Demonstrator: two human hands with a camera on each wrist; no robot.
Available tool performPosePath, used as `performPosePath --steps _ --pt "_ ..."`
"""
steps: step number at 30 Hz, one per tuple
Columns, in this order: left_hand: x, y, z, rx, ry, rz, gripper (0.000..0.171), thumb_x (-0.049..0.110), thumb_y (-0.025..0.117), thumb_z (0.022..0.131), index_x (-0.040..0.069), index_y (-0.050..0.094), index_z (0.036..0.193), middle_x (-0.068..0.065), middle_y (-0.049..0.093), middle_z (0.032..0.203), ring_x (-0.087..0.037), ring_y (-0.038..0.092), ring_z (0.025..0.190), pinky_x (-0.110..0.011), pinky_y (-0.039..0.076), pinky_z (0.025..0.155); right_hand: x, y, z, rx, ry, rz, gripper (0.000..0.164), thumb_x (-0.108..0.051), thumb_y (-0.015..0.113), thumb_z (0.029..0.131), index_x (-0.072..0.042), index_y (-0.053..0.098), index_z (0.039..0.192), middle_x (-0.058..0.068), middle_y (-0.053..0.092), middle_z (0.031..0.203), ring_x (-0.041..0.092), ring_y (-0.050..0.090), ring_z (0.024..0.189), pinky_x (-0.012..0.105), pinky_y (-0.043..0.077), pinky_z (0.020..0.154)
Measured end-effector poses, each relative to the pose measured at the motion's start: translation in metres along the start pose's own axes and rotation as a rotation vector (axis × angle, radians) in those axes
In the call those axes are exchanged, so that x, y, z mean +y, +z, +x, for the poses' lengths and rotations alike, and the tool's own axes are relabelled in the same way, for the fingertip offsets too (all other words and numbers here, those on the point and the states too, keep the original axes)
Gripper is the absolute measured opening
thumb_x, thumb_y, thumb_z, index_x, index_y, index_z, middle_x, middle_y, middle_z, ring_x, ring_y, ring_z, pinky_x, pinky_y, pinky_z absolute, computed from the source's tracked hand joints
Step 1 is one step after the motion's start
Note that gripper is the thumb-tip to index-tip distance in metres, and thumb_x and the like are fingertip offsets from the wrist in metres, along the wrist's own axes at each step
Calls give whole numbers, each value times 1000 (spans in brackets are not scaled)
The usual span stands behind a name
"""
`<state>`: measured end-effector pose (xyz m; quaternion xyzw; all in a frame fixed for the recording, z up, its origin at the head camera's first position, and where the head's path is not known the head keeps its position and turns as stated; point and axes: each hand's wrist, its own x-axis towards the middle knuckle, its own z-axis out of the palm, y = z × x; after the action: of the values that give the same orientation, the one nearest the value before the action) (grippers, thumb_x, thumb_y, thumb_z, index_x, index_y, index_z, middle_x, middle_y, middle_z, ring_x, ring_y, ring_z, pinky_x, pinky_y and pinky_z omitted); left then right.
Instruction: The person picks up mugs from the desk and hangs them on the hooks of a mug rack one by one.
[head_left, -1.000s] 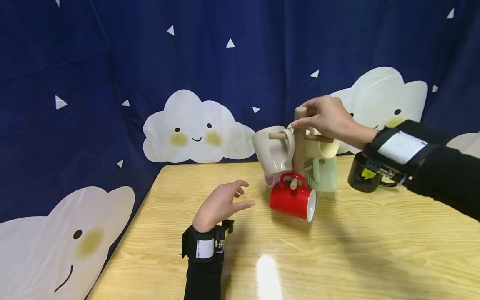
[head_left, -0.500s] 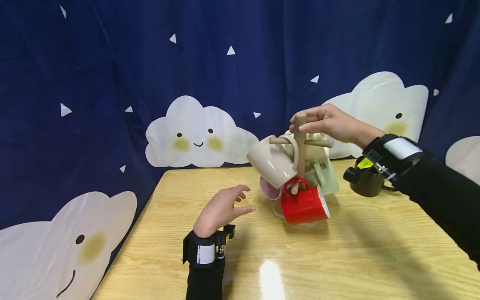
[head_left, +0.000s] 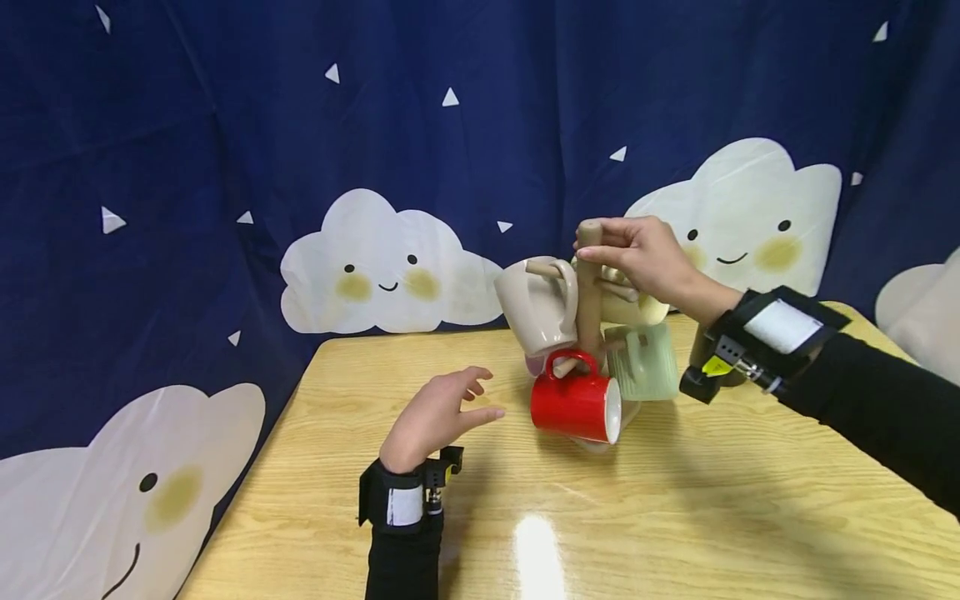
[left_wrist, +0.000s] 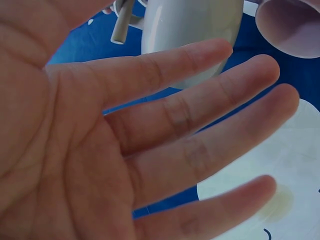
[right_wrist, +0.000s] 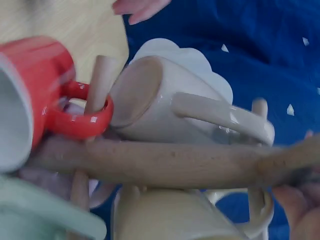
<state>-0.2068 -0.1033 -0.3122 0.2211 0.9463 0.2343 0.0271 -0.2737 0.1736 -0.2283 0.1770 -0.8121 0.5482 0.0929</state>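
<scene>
Near its top, the post of a wooden mug tree [head_left: 590, 308] is gripped between the thumb and fingers of my right hand [head_left: 651, 257]. From its pegs hang a red mug [head_left: 568, 407] in front, an off-white mug [head_left: 531, 310] at upper left, a pale green mug [head_left: 649, 367] at right and a pale yellow mug [head_left: 637, 312] behind. A pink mug [head_left: 533, 365] is mostly hidden at the back. My left hand [head_left: 435, 417] hovers left of the tree, holding nothing; its fingers [left_wrist: 195, 150] are extended and spread in the left wrist view.
A black mug [head_left: 701, 348] stands on the wooden table [head_left: 360, 375] at the right, largely hidden behind my right wrist. A dark blue curtain [head_left: 420, 50] with cloud prints hangs just past the table's far edge.
The mug tree has turned about its post in my right hand, and its mugs have swung. My right wrist has shifted left, covering more of the black mug. My left hand stays put.
</scene>
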Motion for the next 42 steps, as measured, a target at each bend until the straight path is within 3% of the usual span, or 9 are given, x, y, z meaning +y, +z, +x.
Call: performPosePath --steps 8,14,17,20,24,29,31,37,42 --pt "-1 1 2 4 16 3 47 33 67 83 9 55 121 -9 66 108 -23 62 98 -36 50 82 -9 19 -5 296 -42 -337 26 -19 69 82 -3 69 104 15 70 92 -7 49 62 9 39 57" --pt "1 3 3 6 24 -8 48 34 66 83 9 55 123 -10 66 108 -25 62 98 -37 51 81 -7 27 -7 430 -73 -400 19 -23 69 82 -4 69 87 14 68 75 16 53 64 18 35 54" --pt "2 4 3 11 25 -5 48 34 66 83 9 55 123 -10 66 107 -26 62 98 -37 51 81 -5 29 -9 462 -58 -388 20 -23 69 81 -5 69 88 13 68 75 20 55 67 19 36 54" --pt "3 4 3 16 19 8 47 34 66 83 9 55 122 -10 66 107 -25 63 97 -37 51 81 -6 28 -9 454 -52 -391 22 -24 69 82 -4 70 91 15 69 79 21 57 70 20 38 56" --pt "4 4 3 7 11 2 46 33 66 83 9 56 121 -9 66 108 -24 62 98 -37 51 81 -11 19 -7 361 -28 -414 29 -25 71 80 -3 69 100 17 70 88 25 61 77 25 41 63" --pt "4 4 3 0 21 -9 46 33 67 83 9 56 120 -8 66 109 -23 62 99 -37 50 82 -22 -9 -11 231 62 -360 52 -38 71 79 -6 61 118 15 65 112 27 62 103 35 46 85" --pt "3 4 2 7 16 -10 46 34 67 83 9 56 120 -8 66 108 -23 62 99 -37 50 82 -22 -25 -17 237 84 -295 54 -44 67 80 -8 61 119 4 67 112 17 62 104 29 46 88" --pt "2 2 -1 20 -8 1 46 33 68 82 9 56 120 -9 66 107 -25 62 98 -37 51 81 4 -66 -46 244 84 16 30 -36 60 87 -15 66 107 -22 67 85 -6 61 86 8 47 74" --pt "2 0 -2 -7 -28 -6 48 35 67 83 10 55 122 -9 65 108 -25 61 98 -37 51 81 47 -72 -76 229 184 44 15 -37 58 89 -27 65 97 -24 67 81 -7 62 83 9 48 72"
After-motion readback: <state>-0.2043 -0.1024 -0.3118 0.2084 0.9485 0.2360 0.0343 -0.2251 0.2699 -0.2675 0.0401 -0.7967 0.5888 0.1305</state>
